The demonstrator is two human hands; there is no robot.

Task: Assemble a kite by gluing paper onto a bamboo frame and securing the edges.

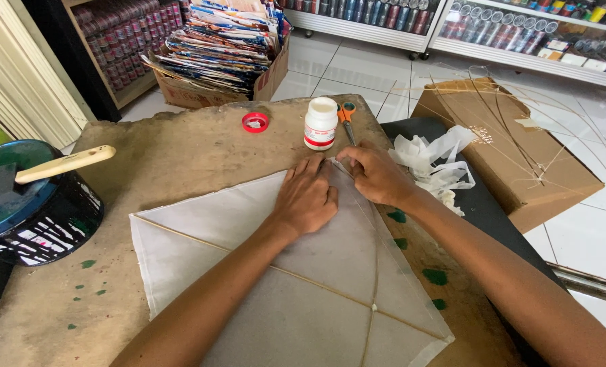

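Kite, white paper (269, 272), diamond-shaped, lying flat on a worn brown tabletop (180, 149), its far corner sitting directly under both hands. Thin bamboo spars (374, 285) are crossing beneath the sheet, one running from the pressed corner back toward the wearer.

Left hand (306, 197): lying palm-down, fingers spread, grip released and grasping nothing; it is pressing the paper flat just short of the corner, apparently to keep the sheet from shifting.

Right hand (374, 173): resting beside the left, touching the sheet's edge at the corner, fingers curling inward. Whether its grip is pinching a paper fold or the spar tip is hard to tell from this angle; possibly it is turning the margin over.

Beyond the grip: white glue bottle (321, 122), uncapped, standing within easy reach; its red cap (255, 122) lying further to the left; orange-handled scissors (347, 119) lying just beside the bottle.

Right of the grip: heap of white paper offcuts (432, 160), sitting clear of the sheet, and a cardboard box (513, 146) carrying spare sticks.

Far left of the grip: dark tub (44, 217) holding green liquid, a pale stick (65, 163) resting across its rim; green drips (435, 276) are spotting the tabletop.
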